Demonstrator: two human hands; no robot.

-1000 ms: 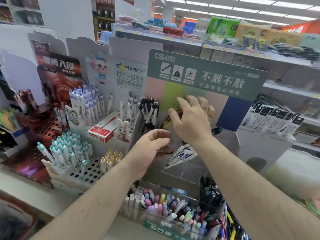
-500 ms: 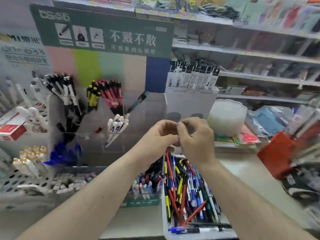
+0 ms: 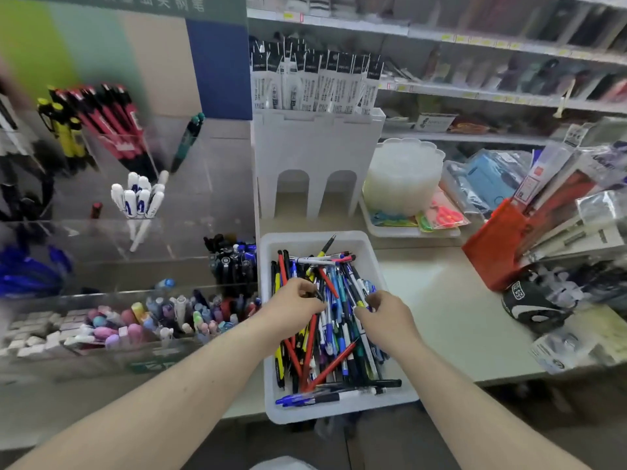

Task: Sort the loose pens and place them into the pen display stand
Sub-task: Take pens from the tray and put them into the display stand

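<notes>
A white bin on the counter holds several loose pens in red, blue, black and yellow, piled lengthwise. Both my hands are down in the pile. My left hand has its fingers curled and pinches a dark pen near the bin's middle. My right hand curls its fingers round a pen with a yellow band. The clear tiered pen display stand stands to the left of the bin, holding red pens, yellow pens, white pens, one green pen and blue pens.
A front tray of the stand holds pastel erasers and small pens, with dark pens behind. Behind the bin is a white holder of refill packs. A frosted tub, a red box and packaged goods crowd the right.
My hands left the display stand, met above the bin, then dropped into the loose pens. The view swung right and down from the stand to the bin.
</notes>
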